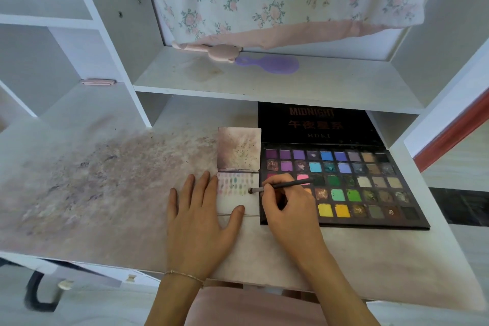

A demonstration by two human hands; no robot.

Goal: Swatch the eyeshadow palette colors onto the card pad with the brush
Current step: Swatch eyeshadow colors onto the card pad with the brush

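Brush tip meets card pad on stained desk.

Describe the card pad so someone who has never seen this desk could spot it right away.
Find the big black eyeshadow palette open on the desk. Against its left edge lies the small white card pad, its stained cover flipped up behind it. Rows of pale colour dabs mark it, under the left hand.
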